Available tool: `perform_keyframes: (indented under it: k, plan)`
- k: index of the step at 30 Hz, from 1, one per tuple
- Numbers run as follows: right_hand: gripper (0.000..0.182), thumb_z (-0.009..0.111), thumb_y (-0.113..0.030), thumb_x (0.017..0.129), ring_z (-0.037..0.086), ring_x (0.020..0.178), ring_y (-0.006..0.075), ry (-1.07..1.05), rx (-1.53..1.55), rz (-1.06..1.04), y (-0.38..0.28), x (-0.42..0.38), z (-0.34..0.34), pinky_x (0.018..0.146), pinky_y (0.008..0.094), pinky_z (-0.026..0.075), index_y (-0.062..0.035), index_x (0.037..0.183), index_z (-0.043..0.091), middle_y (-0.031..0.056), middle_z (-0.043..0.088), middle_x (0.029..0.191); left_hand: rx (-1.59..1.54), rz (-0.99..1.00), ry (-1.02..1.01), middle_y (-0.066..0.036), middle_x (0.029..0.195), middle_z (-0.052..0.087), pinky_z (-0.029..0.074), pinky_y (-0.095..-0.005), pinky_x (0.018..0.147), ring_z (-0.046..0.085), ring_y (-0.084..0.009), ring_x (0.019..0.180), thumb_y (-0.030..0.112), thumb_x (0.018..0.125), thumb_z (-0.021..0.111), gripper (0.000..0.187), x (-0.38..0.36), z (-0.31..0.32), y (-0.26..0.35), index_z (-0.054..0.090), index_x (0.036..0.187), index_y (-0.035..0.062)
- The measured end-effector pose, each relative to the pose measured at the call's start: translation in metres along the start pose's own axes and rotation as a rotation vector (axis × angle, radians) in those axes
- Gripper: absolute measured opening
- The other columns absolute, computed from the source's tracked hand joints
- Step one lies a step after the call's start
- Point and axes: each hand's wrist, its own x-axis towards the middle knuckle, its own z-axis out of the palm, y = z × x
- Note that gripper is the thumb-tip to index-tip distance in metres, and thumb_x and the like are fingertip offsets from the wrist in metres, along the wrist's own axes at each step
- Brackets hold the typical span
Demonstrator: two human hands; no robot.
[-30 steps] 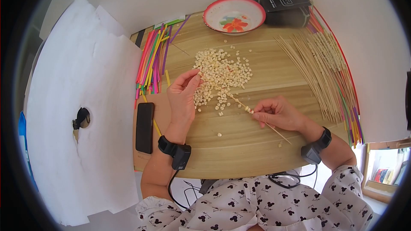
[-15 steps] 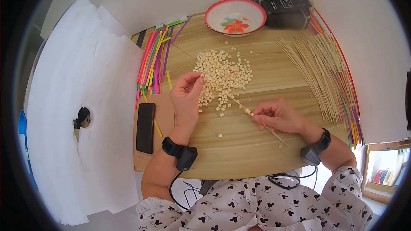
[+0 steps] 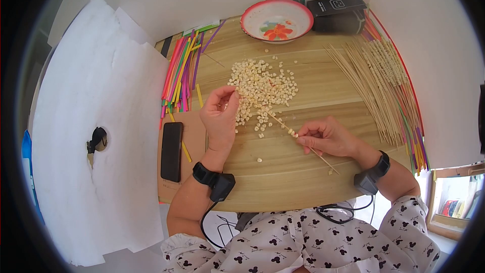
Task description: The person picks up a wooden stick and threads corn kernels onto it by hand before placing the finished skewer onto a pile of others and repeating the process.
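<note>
My right hand [image 3: 326, 137] pinches a thin wooden stick [image 3: 327, 163] that slants from the pile down to the right. A few pale kernels [image 3: 292, 132] are threaded on it, just beyond my fingertips. The stick's upper tip lies at the lower edge of a heap of cream-coloured kernels [image 3: 260, 83]. My left hand [image 3: 221, 114] is at the left edge of that heap, thumb and forefinger pinched together; whatever is between them is too small to make out.
A red-rimmed bowl [image 3: 278, 19] and a black box [image 3: 337, 14] stand at the back. Coloured strips [image 3: 181, 71] and a phone [image 3: 172, 151] lie at left. Bare sticks [image 3: 369, 91] and kernel-threaded sticks [image 3: 386, 63] lie at right.
</note>
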Motion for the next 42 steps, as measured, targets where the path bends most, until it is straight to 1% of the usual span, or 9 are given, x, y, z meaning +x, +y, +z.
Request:
perform_keyframes:
  k: [13, 15, 25, 28, 33, 39, 42]
  plan:
    - [0.015, 0.059, -0.015, 0.096, 0.048, 0.052, 0.0029, -0.025, -0.025, -0.005, -0.003, -0.001, 0.001, 0.048, 0.0188, 0.039, -0.0013, 0.095, 0.064, 0.0, 0.063, 0.07, -0.018, 0.006, 0.001, -0.004, 0.092, 0.066, 0.048, -0.019, 0.073, 0.061, -0.0078, 0.082, -0.002, 0.089, 0.063, 0.014, -0.003, 0.005, 0.001, 0.062, 0.103, -0.0007]
    - [0.015, 0.059, -0.015, 0.096, 0.048, 0.052, 0.003, -0.025, -0.024, -0.002, -0.003, -0.001, 0.001, 0.048, 0.0189, 0.04, -0.0011, 0.096, 0.063, 0.0001, 0.063, 0.07, -0.077, -0.025, 0.002, -0.004, 0.092, 0.066, 0.048, -0.0192, 0.074, 0.062, -0.0085, 0.082, -0.002, 0.089, 0.063, 0.014, -0.004, 0.005, 0.002, 0.062, 0.103, -0.0007]
    - [0.018, 0.057, -0.018, 0.096, 0.048, 0.052, 0.0028, 0.0, -0.053, 0.001, -0.002, -0.002, 0.001, 0.048, 0.0196, 0.038, -0.001, 0.096, 0.063, -0.0001, 0.062, 0.07, -0.109, -0.08, -0.026, -0.006, 0.092, 0.067, 0.049, -0.0202, 0.075, 0.063, -0.0097, 0.083, -0.001, 0.088, 0.064, 0.015, -0.008, 0.009, 0.004, 0.062, 0.104, -0.0007]
    - [0.018, 0.057, -0.018, 0.097, 0.047, 0.052, 0.0025, 0.012, -0.05, -0.018, 0.0, 0.0, 0.0, 0.048, 0.0194, 0.038, -0.0014, 0.096, 0.063, -0.0007, 0.062, 0.069, -0.12, -0.101, -0.053, -0.006, 0.092, 0.067, 0.049, -0.0203, 0.075, 0.063, -0.01, 0.083, -0.001, 0.088, 0.064, 0.015, -0.012, 0.012, 0.004, 0.063, 0.103, -0.0008]
    - [0.018, 0.057, -0.018, 0.097, 0.047, 0.051, 0.0021, 0.058, -0.026, -0.015, 0.001, 0.0, -0.001, 0.047, 0.0192, 0.037, -0.0018, 0.093, 0.063, -0.0017, 0.061, 0.067, -0.084, -0.152, -0.178, -0.005, 0.092, 0.068, 0.05, -0.0207, 0.075, 0.064, -0.0101, 0.083, -0.002, 0.087, 0.064, 0.014, -0.024, 0.023, 0.009, 0.064, 0.101, -0.0014]
    - [0.017, 0.057, -0.017, 0.096, 0.045, 0.05, 0.0018, 0.075, 0.007, -0.075, 0.007, 0.003, -0.002, 0.046, 0.0192, 0.035, -0.0026, 0.092, 0.063, -0.0015, 0.062, 0.067, -0.032, -0.184, -0.326, -0.006, 0.093, 0.068, 0.051, -0.022, 0.075, 0.065, -0.0107, 0.083, -0.003, 0.087, 0.064, 0.014, -0.036, 0.032, 0.019, 0.065, 0.101, -0.0023]
    - [0.017, 0.057, -0.017, 0.096, 0.046, 0.05, 0.0018, 0.086, 0.0, -0.083, 0.007, 0.003, -0.003, 0.046, 0.0193, 0.035, -0.0027, 0.091, 0.063, -0.0013, 0.062, 0.067, -0.023, -0.196, -0.353, -0.006, 0.093, 0.068, 0.051, -0.0225, 0.076, 0.065, -0.011, 0.083, -0.003, 0.087, 0.064, 0.014, -0.042, 0.036, 0.021, 0.065, 0.101, -0.0031]
